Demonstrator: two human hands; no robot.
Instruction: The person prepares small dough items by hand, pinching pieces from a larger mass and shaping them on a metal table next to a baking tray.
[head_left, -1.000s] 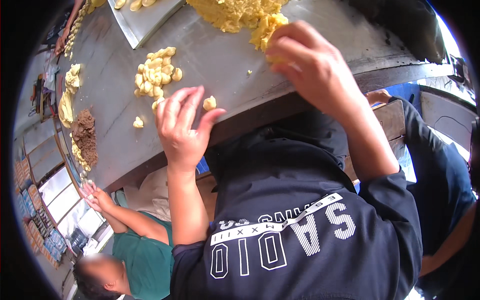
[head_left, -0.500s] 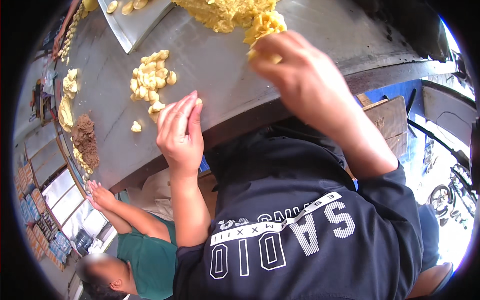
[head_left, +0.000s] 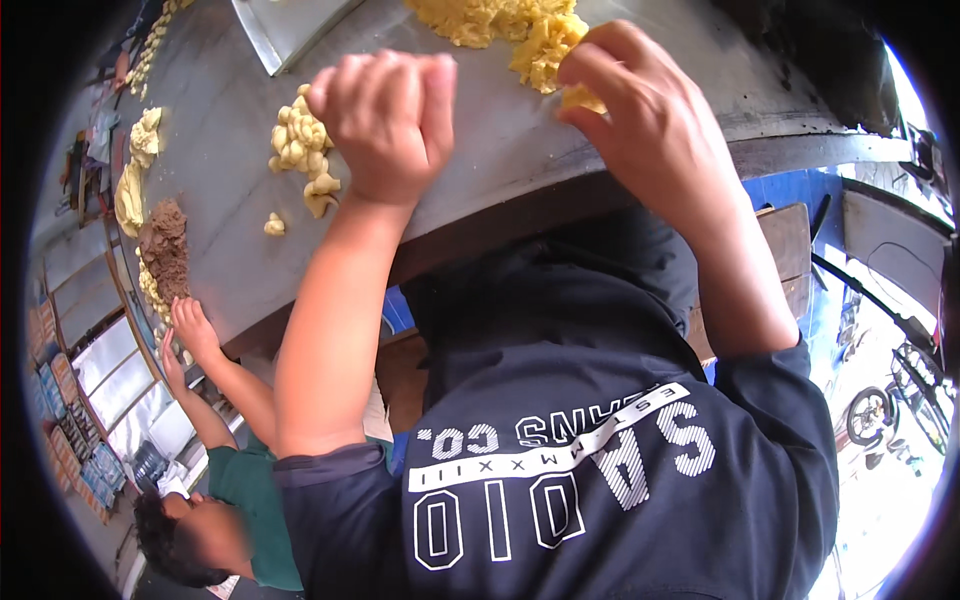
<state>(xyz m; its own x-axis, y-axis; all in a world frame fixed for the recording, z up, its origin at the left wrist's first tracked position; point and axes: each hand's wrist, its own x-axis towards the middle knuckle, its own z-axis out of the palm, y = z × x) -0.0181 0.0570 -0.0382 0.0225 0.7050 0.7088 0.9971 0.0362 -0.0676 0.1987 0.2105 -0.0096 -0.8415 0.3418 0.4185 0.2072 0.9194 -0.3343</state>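
Observation:
My right hand [head_left: 655, 115] is curled round a lump of yellow paste [head_left: 582, 98], which shows between thumb and fingers. It is at the near edge of a mound of the same paste [head_left: 465, 20]. My left hand [head_left: 385, 125] is closed, its back toward me, over the metal table [head_left: 480, 140]. Whatever it holds is hidden behind the fingers. Just left of it lies a pile of small pale dough pieces [head_left: 297, 140], partly covered by the hand. A single dough piece [head_left: 274, 225] sits apart, nearer the table's edge.
A metal tray [head_left: 275, 35] stands at the far left of the pile. Along the table's left side are pale dough [head_left: 130, 195] and a brown crumbly heap [head_left: 166, 250]. A co-worker in a green shirt [head_left: 250, 510] has both hands near that heap.
My left hand has risen and moved away from me, closing from a pinch into a fist. My right hand has shifted slightly right. The co-worker's hands have moved apart.

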